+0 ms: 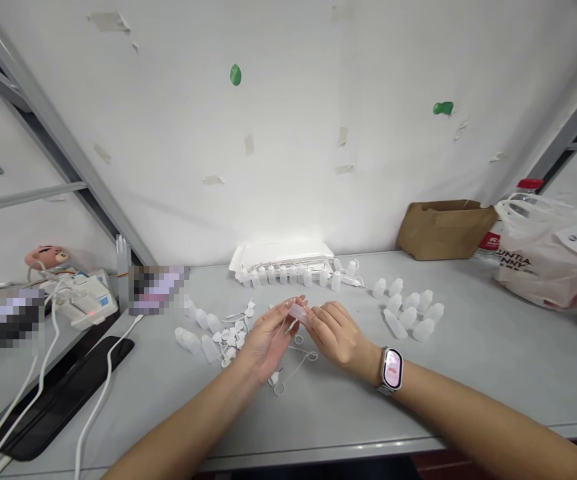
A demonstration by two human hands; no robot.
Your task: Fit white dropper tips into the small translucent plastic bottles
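Note:
A small translucent plastic bottle [298, 311] is held between both hands above the middle of the grey table. My left hand [268, 340] grips its left end between thumb and fingers. The fingers of my right hand [335, 333] close on its right end. Below the hands lie a thin white piece with rings [298, 367] and a small white cap [273, 379]. To the left is a pile of white caps [231, 339], with several bottles [188, 340] beside it. Behind the hands stands a row of bottles with thin tips [293, 274]. More bottles [411, 315] stand to the right, one lying down.
At the back right are a brown cardboard box [445, 230] and a white plastic bag [543, 260]. White packets [283, 253] lie by the wall. On the left are a power strip [88, 303], cables, a black object [68, 400] and a pink figure [47, 257].

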